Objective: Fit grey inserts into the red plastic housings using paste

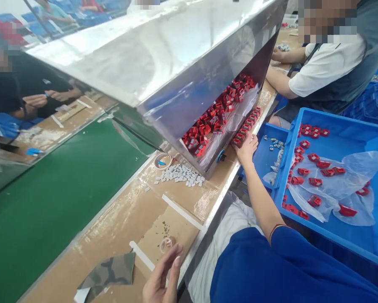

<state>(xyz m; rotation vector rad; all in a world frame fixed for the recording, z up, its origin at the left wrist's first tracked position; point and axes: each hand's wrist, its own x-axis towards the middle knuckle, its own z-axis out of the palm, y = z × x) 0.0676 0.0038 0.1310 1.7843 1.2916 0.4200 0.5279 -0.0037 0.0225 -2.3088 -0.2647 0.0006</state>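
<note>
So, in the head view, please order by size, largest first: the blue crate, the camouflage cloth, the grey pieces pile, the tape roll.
1. Blue crate
2. Camouflage cloth and grey pieces pile: they look alike, and the cloth is nearer the camera, so I do not rank them.
3. Tape roll

On my feed, my body shows as a royal-blue short-sleeved top, its cuff edged with a thin dark-and-orange trim. Pale white fabric lies below the sleeve, though I can't tell whether I'm wearing it. My left hand and right hand are bare.
</note>
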